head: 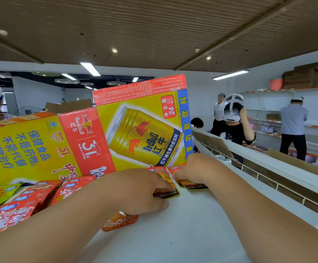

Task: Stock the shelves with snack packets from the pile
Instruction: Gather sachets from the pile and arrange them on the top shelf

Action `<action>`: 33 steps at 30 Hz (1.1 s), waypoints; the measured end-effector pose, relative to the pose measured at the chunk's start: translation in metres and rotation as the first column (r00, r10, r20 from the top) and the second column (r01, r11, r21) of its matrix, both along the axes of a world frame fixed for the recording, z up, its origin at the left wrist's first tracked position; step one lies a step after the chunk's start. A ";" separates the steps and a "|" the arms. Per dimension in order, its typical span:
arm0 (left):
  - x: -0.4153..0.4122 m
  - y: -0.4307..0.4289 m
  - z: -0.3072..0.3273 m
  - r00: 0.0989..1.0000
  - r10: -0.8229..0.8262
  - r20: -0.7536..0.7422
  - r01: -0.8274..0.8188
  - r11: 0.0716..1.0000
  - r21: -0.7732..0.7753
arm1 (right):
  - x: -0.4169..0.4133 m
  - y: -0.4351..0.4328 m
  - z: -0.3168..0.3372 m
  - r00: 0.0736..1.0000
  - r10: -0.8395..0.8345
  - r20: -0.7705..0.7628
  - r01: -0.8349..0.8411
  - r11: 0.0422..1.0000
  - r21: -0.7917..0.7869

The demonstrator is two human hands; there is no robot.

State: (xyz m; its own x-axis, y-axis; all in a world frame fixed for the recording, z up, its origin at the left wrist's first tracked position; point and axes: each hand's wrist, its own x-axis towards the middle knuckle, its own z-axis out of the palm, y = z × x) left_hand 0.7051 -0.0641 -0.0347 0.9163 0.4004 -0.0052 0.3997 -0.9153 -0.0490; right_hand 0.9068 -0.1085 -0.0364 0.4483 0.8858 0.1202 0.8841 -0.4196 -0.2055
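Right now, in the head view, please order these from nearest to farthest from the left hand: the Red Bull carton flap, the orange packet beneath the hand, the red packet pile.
1. orange packet, touching, just beneath the left hand.
2. red packet pile, to its left.
3. Red Bull carton flap, upright behind.

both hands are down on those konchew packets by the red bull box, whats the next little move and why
Probably slide the packet under the left hand back beside the ones at the right hand. Its black KONCHEW packet lies flat, slightly forward of the right pair, and another packet waits nearer.
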 end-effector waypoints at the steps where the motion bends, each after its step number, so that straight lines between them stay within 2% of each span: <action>1: 0.000 0.000 0.000 1.000 0.003 -0.001 -0.003 1.000 -0.003 | -0.002 -0.001 0.000 1.000 -0.009 0.010 0.010 1.000 -0.007; 14: 0.000 -0.005 0.005 0.999 0.039 -0.026 -0.040 0.999 -0.020 | -0.006 0.001 0.001 0.998 -0.036 0.051 0.042 0.994 -0.102; 22: -0.001 -0.004 0.006 0.999 0.046 -0.029 -0.046 0.999 -0.015 | -0.002 0.001 0.002 0.999 -0.042 -0.016 0.041 0.997 -0.066; 33: -0.003 -0.007 0.009 0.999 0.021 -0.047 -0.022 1.000 -0.006 | 0.000 0.001 0.001 0.999 -0.035 0.015 0.036 0.997 -0.065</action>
